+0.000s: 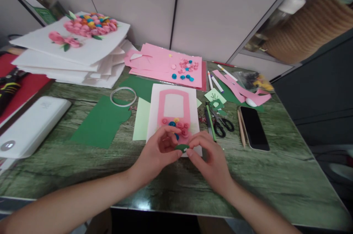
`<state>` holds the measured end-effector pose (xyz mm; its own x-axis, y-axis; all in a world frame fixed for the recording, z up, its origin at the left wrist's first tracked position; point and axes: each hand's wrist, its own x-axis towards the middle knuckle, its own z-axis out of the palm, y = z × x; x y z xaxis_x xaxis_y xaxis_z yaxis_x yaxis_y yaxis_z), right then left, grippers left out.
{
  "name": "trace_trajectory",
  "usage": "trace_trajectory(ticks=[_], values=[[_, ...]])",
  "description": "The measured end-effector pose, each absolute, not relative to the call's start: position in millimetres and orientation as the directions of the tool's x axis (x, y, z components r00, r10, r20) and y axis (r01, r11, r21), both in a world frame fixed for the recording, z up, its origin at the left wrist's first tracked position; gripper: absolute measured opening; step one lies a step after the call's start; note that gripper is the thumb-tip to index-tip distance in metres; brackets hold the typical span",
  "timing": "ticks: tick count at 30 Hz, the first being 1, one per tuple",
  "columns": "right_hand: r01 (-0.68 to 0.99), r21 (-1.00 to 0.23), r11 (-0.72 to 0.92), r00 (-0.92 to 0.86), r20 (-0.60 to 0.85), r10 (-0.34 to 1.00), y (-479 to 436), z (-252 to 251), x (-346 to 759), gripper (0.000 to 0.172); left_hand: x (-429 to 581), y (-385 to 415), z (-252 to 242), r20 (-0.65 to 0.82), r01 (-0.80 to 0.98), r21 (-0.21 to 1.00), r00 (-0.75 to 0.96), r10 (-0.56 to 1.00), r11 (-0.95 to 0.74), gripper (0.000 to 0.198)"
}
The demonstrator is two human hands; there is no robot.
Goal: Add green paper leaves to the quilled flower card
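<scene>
The left hand (pixel 153 149) and the right hand (pixel 211 158) meet over the near edge of the table (pixel 261 182), both closed on one small green leaf (pixel 179 147). The right thumb and forefinger pinch its right end; the left thumb presses its near left edge, with the fingers curled behind. The leaf is dark green and oval, looks like cut paper, and bears a small white patch (pixel 185 149) near the right fingertips. It is held above the lower part of a white card (pixel 153 116).

On the card is a pink basket shape (pixel 162 103) with a tall, square-cornered handle around a white gap. Rolled pink flowers (pixel 184 132), a blue flower (pixel 172 124) and a yellow flower (pixel 177 120) cluster below the handle; the left hand partly hides them.

Just right of the card lie a green pen (pixel 210 120) and scissors (pixel 217 120), then a phone (pixel 254 128). To the left are a pale green sheet (pixel 142 120) and a dark green sheet (pixel 100 127). Beyond the card, pink sheets (pixel 160 66) carry loose small flowers (pixel 189 65). At the far left stands a white stack (pixel 91 57) topped with a colourful bouquet (pixel 91 24).
</scene>
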<state>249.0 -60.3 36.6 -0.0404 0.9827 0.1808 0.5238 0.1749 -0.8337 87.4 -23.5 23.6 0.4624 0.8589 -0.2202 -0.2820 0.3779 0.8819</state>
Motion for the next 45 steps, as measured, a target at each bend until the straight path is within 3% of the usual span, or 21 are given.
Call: trace_trajectory(ticks=[7,25,35,45], values=[[0.505,-0.844,0.178,-0.049,0.177,0.983,-60.6,35.8,249.0,0.012,85.5,-26.4,21.1,-0.169,-0.303,0.888,0.482,0.86,0.345,0.032],[0.476,-0.863,0.167,-0.06,0.158,0.986,-61.3,33.0,248.1,0.012,87.0,-22.9,23.9,-0.212,-0.23,0.904,0.491,0.845,0.361,0.037],[0.417,-0.896,0.156,-0.066,0.141,0.988,-63.1,30.4,248.1,0.013,85.0,-24.4,23.9,-0.144,-0.246,0.921,0.505,0.851,0.302,0.033],[0.407,-0.897,0.174,-0.003,0.189,0.982,-62.4,29.8,249.6,0.011,86.0,-25.4,25.9,-0.003,-0.187,0.977,0.463,0.886,0.101,0.033]])
